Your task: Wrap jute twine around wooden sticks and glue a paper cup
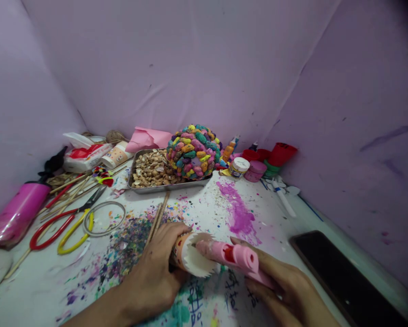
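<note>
One paper cup, zigzag-rimmed, located at near centre, clasped in the left hand. Right hand wrapped around a pink tool, its tip at the cup's mouth; contact cannot be determined. Multicoloured ball: far centre.

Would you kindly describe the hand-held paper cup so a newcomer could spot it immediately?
From the metal tray near the back wall, come forward to the left hand. It holds an orange-patterned paper cup, mouth toward the pink gun-shaped tool in the right hand. Unlike the similar cup lying left of the tray, this one shows a zigzag rim.
</note>
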The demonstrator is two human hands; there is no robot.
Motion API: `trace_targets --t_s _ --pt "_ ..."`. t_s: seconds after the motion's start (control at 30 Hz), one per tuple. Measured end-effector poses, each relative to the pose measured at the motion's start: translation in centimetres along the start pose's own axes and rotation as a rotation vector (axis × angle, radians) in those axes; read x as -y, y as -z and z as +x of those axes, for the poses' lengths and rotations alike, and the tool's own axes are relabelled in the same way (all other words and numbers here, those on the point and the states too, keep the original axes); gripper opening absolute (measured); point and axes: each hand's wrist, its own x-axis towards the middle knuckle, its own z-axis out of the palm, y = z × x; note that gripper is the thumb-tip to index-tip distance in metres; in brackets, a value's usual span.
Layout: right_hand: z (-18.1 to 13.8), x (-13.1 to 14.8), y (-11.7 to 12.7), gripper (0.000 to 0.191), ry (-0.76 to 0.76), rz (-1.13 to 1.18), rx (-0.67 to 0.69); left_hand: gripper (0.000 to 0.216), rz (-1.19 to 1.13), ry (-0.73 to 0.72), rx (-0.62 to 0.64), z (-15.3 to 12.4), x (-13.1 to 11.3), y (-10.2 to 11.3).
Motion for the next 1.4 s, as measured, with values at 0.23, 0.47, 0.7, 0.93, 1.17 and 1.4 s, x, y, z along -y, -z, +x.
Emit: trace_targets --t_s 0.23,0.47,0.7,0.93,1.17,1.4 --pt "0.1 0.3 0.8 0.047 0.047 -0.048 -0.025 0.049 -0.008 0.010 0.002 -0.1 -0.1 0.1" --pt "0.2 0.5 1.2 0.045 0.033 -0.001 -0.014 0.047 -0.019 0.030 -0.005 0.0 -0.2 0.1" --pt "0.3 0.6 1.3 0.044 0.032 0.008 -0.012 0.043 -0.003 0.039 0.003 -0.1 -0.4 0.2" --pt "0.2 0.4 1.3 0.046 0.024 0.004 -0.014 0.043 -0.011 0.034 0.002 0.0 -0.3 0.2" --pt "-0.2 -0.3 1.4 0.047 0.005 -0.017 -0.016 0.046 -0.018 0.035 -0.015 -0.2 -0.1 0.1" --pt "-0.4 -0.4 1.8 0.047 -0.019 -0.033 0.010 0.046 -0.017 0.045 -0.006 -0.1 -0.2 0.2"
